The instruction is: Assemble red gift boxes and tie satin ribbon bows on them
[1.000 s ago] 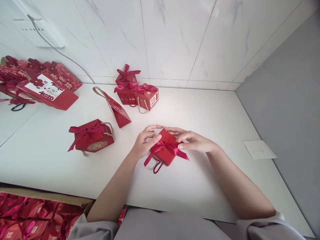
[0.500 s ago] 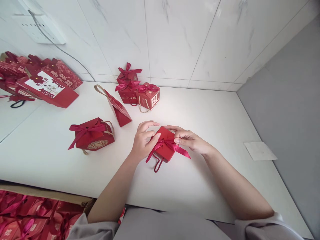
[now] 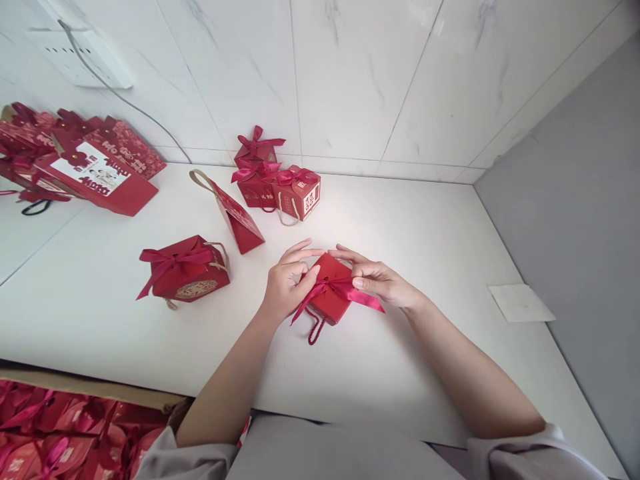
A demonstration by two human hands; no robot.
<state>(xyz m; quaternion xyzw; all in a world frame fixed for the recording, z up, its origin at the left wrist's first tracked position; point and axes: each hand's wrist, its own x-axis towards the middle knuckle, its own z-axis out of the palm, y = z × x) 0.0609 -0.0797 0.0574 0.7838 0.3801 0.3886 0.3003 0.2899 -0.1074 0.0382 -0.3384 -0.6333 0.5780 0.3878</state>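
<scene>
The red box (image 3: 329,308) wears a magenta ribbon (image 3: 345,288). Left hand (image 3: 283,287) clasps the box's left edge, forefinger straight; right hand (image 3: 387,283) pinches the ribbon

White tabletop (image 3: 425,220), backed by marble-pattern wall tiles (image 3: 350,73); grey panel (image 3: 590,200) along the right edge.

Wall-mounted white power strip (image 3: 80,60), upper left, with a grey cable (image 3: 150,121) running down to the table's back edge.

Stack of large red gift bags (image 3: 95,177), lying flat at far left.

Red gift box with a ribbon bow (image 3: 187,270), left of centre, on its side.

Flat red paper bag with a rope handle (image 3: 239,223), just behind it.

Three small bow-topped red boxes (image 3: 297,193), clustered against the wall.

White paper sheet (image 3: 520,302), at right.

Cardboard carton (image 3: 75,387), lower left, holding red ribboned boxes (image 3: 60,433).
</scene>
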